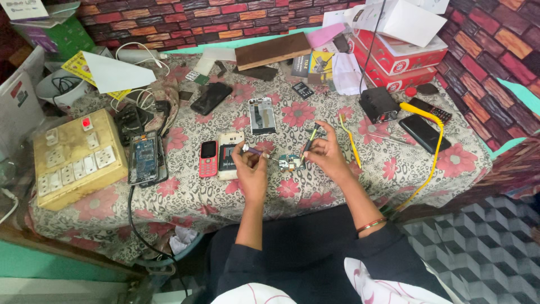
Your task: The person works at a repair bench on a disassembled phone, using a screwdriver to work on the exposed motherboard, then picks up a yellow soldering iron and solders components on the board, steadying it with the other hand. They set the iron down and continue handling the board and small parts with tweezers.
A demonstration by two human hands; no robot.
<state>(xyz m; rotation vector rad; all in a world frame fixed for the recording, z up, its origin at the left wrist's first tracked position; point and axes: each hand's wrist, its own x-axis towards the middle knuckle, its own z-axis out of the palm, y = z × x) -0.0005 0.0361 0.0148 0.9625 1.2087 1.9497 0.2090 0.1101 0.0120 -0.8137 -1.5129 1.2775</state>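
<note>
Surroundings: a small red keypad phone (208, 158) and an opened white phone body (229, 155) lie just left of the hands; a yellow-handled soldering iron (421, 114) rests to the right, well apart.
Count: two black slab phones (211, 98), one beige switchboard (76, 158).
Left hand (251, 164): closed on a thin purple-handled tool (256, 151).
Right hand (325, 153): pinching a slim dark green-tipped tool (310, 142).
Small green circuit board (291, 163): on the flowered tablecloth (360, 180), between both hands, under the tool tips.

Your forearms are bare, with dark sleeves pushed up near both elbows. Your right wrist carries a thin red-and-gold bangle (371, 226). White cloth with a pink pattern (388, 287) covers your lap.
</note>
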